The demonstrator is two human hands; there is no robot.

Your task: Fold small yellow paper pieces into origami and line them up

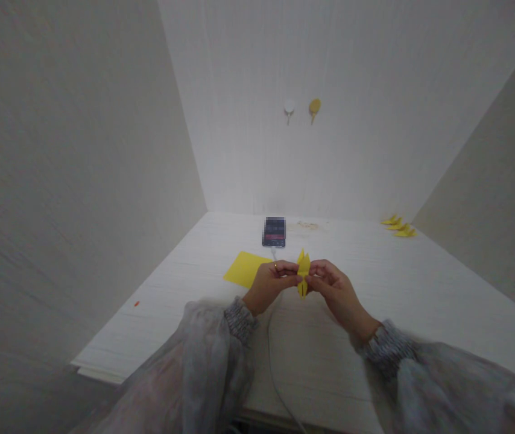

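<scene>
Between my two hands is a folded yellow paper piece point(303, 265), upright and narrow, with pointed tips at the top and bottom. My left hand point(273, 282) pinches its left edge between thumb and fingers; a ring shows on one finger. From the other side, my right hand point(333, 290) grips the right edge in the same way. Partly behind my left hand, a flat sheet of yellow paper point(245, 268) lies on the white table point(185, 274).
A phone point(274, 231) rests near the back wall, its white cable point(271, 349) running toward the front edge. Several folded yellow paper pieces point(403, 229) sit at the back right. Two hooks, one white point(289, 107) and one yellow point(314, 107), are on the wall. A small orange bit point(137, 304) lies left.
</scene>
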